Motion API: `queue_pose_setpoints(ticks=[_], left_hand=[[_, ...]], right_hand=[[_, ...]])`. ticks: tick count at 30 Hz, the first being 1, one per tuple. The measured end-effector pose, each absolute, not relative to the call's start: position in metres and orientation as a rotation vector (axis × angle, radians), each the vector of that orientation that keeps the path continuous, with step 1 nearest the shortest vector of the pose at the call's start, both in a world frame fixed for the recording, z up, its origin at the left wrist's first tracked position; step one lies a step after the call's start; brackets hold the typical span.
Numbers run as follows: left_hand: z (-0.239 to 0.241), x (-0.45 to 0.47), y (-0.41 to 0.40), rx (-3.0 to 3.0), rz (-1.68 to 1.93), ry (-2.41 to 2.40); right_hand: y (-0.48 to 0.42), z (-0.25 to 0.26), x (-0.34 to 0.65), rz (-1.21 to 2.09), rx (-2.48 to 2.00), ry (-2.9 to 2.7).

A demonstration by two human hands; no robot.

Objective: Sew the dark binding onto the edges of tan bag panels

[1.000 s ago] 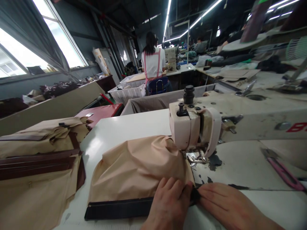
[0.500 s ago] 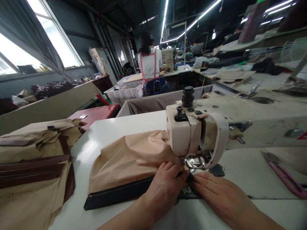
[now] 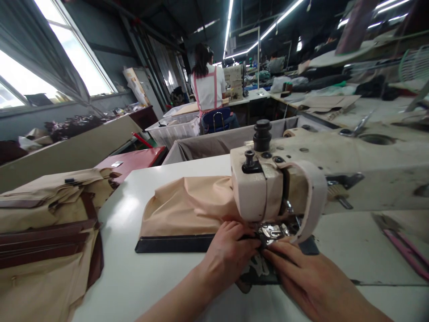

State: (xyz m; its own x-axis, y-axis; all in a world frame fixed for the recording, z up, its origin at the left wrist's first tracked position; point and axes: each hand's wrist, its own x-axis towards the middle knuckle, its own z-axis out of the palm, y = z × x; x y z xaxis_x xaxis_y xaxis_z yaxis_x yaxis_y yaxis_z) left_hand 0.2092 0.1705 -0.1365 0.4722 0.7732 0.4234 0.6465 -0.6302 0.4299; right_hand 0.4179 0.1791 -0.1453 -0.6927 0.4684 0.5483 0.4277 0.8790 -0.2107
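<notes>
A tan fabric piece (image 3: 187, 205) with a black edge band (image 3: 177, 244) lies on the sewing machine table, its right end running under the head of the sewing machine (image 3: 254, 188). My left hand (image 3: 228, 250) has its fingers curled over the black band, just left of the metal presser foot (image 3: 271, 233). My right hand (image 3: 304, 273) lies with fingers stretched out, their tips at the band's end in front of the foot. A small dark scrap (image 3: 309, 246) sits by the right knuckles. The fabric under the fingers and the needle point are hidden.
Stacked tan and brown pieces (image 3: 43, 241) are at the left, near a red padded surface (image 3: 134, 161). Pink-handled snips (image 3: 405, 255) lie on the right. Beyond the table stand a cloth-lined bin (image 3: 208, 145) and a seated person (image 3: 209, 87) at another machine.
The fabric's left end has swung away from me and shifted right, so the black band now lies nearly level. Both hands stay by the presser foot, with small shifts.
</notes>
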Motion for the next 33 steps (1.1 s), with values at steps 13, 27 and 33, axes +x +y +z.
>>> queue_pose_setpoints(ticks=[13, 27, 33], left_hand=[[-0.143, 0.212, 0.171, 2.439, 0.989, 1.229], [-0.138, 0.209, 0.172, 2.445, 0.877, 1.235], [-0.139, 0.213, 0.170, 2.471, 0.946, 1.281]], right_hand=[[0.180, -0.150, 0.419, 0.082, -0.652, -2.466], [0.179, -0.152, 0.421, 0.059, -0.662, -2.446], [0.176, -0.151, 0.426, 0.066, -0.662, -2.425]])
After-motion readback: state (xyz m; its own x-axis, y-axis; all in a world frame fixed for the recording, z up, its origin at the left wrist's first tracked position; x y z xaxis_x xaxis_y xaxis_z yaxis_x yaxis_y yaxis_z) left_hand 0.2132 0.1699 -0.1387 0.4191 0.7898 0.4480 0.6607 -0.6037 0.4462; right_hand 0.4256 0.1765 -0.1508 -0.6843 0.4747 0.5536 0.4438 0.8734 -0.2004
